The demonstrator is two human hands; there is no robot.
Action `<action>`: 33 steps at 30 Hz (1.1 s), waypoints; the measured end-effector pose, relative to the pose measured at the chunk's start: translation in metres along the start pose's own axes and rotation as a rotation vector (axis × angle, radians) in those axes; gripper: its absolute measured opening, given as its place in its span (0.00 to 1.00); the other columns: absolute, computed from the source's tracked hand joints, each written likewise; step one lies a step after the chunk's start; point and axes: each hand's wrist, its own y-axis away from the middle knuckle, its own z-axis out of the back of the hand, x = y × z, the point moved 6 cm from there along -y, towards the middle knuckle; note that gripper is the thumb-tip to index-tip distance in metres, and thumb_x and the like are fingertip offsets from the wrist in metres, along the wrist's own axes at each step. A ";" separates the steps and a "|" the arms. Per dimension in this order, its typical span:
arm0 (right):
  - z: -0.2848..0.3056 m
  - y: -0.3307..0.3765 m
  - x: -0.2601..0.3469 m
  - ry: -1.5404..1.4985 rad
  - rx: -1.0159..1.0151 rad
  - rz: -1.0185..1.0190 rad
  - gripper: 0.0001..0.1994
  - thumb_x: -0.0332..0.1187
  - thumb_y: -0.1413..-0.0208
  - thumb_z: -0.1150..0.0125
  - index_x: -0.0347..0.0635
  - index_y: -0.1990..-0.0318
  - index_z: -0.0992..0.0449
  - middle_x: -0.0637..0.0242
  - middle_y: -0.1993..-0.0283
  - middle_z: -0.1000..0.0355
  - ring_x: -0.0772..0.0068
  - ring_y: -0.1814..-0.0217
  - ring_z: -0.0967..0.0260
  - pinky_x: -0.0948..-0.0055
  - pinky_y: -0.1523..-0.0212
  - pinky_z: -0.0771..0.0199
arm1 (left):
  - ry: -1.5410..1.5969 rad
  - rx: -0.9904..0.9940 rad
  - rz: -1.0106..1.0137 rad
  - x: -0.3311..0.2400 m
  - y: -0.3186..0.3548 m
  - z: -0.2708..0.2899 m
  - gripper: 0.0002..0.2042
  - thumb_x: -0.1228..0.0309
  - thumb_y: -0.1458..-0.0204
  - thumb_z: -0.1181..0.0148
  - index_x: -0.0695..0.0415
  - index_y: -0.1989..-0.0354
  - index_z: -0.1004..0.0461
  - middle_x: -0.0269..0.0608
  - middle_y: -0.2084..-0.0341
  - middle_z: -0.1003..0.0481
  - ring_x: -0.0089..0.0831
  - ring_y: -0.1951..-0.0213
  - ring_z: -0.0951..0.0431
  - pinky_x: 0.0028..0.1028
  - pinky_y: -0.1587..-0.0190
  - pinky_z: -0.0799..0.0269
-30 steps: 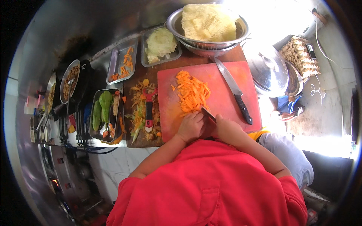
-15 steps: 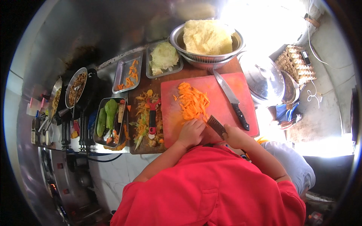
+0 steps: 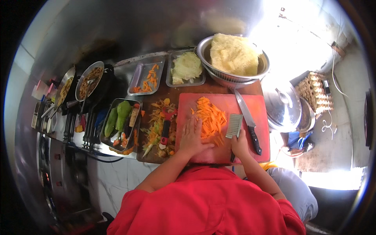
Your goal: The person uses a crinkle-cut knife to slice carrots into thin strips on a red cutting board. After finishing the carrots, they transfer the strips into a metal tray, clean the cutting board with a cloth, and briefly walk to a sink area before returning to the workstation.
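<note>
A heap of cut carrot sticks (image 3: 210, 115) lies on the red cutting board (image 3: 186, 103). Left of the heap, my left hand (image 3: 192, 139) rests on the board with its fingers stretched out, holding nothing. My right hand (image 3: 240, 145) grips a crinkle cutter (image 3: 234, 125), its ridged metal blade raised beside the carrots. Along the board's right side lies a kitchen knife (image 3: 246, 113) with a black handle (image 3: 255, 140), close to my right hand. A peeler (image 3: 165, 129) with a red head and dark handle sits on peelings (image 3: 152, 131) left of the board.
Behind the board stand a colander (image 3: 201, 51) holding a yellow spongy slab, a tray of cabbage (image 3: 187, 68) and a tray with carrot sticks (image 3: 137, 84). A vegetable tray (image 3: 105, 137) and pans (image 3: 89, 83) are at left. A lidded pot (image 3: 282, 105) and egg trays (image 3: 315, 92) are at right.
My left hand has moved left from the near end of the carrots and spread flat. The crinkle cutter has turned broadside in my right hand. The whole view has shifted slightly.
</note>
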 end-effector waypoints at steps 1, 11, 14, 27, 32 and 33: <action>-0.010 -0.012 -0.004 -0.054 0.066 -0.081 0.12 0.26 0.48 0.54 0.35 0.56 0.41 0.55 0.76 0.34 0.61 0.79 0.31 0.64 0.79 0.31 | 0.008 -0.009 -0.019 0.004 -0.009 -0.003 0.54 0.44 0.71 0.33 0.53 0.35 0.55 0.57 0.37 0.58 0.55 0.35 0.59 0.48 0.37 0.59; -0.024 -0.074 0.076 -0.109 0.615 -0.275 0.11 0.27 0.47 0.55 0.38 0.56 0.39 0.67 0.79 0.38 0.76 0.86 0.42 0.73 0.85 0.37 | -0.143 0.310 -0.436 0.020 -0.101 0.009 0.52 0.41 0.78 0.32 0.42 0.38 0.47 0.56 0.38 0.56 0.58 0.37 0.57 0.54 0.38 0.62; -0.033 -0.070 0.081 -0.101 0.644 -0.275 0.12 0.27 0.47 0.55 0.39 0.54 0.39 0.67 0.78 0.36 0.77 0.85 0.40 0.76 0.85 0.38 | 0.023 0.247 -0.595 0.034 -0.102 -0.009 0.48 0.42 0.76 0.33 0.43 0.40 0.42 0.54 0.40 0.50 0.57 0.38 0.52 0.53 0.38 0.60; -0.059 -0.023 0.078 -0.489 0.383 -0.478 0.18 0.23 0.50 0.57 0.40 0.49 0.39 0.69 0.76 0.37 0.78 0.87 0.44 0.78 0.87 0.43 | 0.257 0.119 -0.521 0.030 -0.079 -0.007 0.18 0.68 0.55 0.49 0.55 0.53 0.34 0.53 0.49 0.40 0.53 0.48 0.38 0.45 0.47 0.39; -0.039 -0.015 0.109 -0.425 0.378 -0.720 0.18 0.24 0.50 0.57 0.46 0.50 0.40 0.71 0.81 0.42 0.80 0.87 0.48 0.79 0.87 0.47 | 0.349 -0.034 -0.620 0.023 -0.081 -0.002 0.17 0.67 0.56 0.48 0.56 0.55 0.33 0.51 0.51 0.38 0.47 0.50 0.36 0.42 0.52 0.36; -0.034 -0.014 0.110 -0.429 0.351 -0.737 0.17 0.24 0.50 0.57 0.46 0.50 0.39 0.71 0.81 0.42 0.80 0.87 0.48 0.79 0.87 0.47 | 0.391 -0.028 -0.627 0.021 -0.082 -0.002 0.17 0.67 0.56 0.48 0.56 0.55 0.33 0.52 0.52 0.38 0.48 0.51 0.36 0.43 0.52 0.36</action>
